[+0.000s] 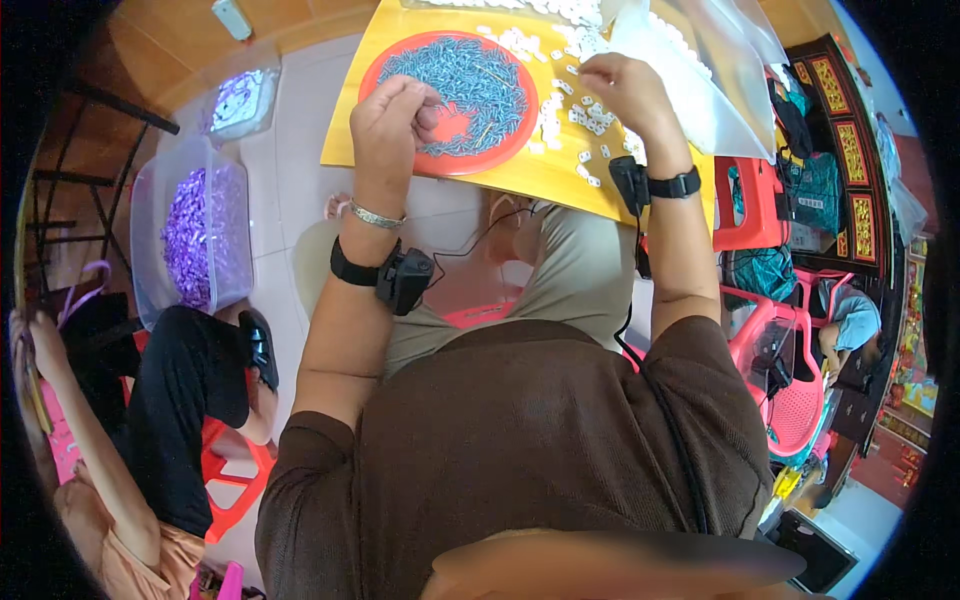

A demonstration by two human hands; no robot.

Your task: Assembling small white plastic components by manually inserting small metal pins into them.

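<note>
A round red tray holds a heap of small blue-grey screw-like pieces. Over its left side is my left hand, fingers curled in; whatever they hold is hidden. Small white plastic pieces with holes lie scattered on the yellow tabletop to the right of the tray. Just above these pieces my right hand is closed in a pinch, thumb and fingertips together. Anything between those fingertips is too small to name.
A translucent plastic bin with more white pieces stands at the table's right. On the floor at left, a clear tub holds purple pieces, with another container behind. A person in black trousers sits at left. Red stool at right.
</note>
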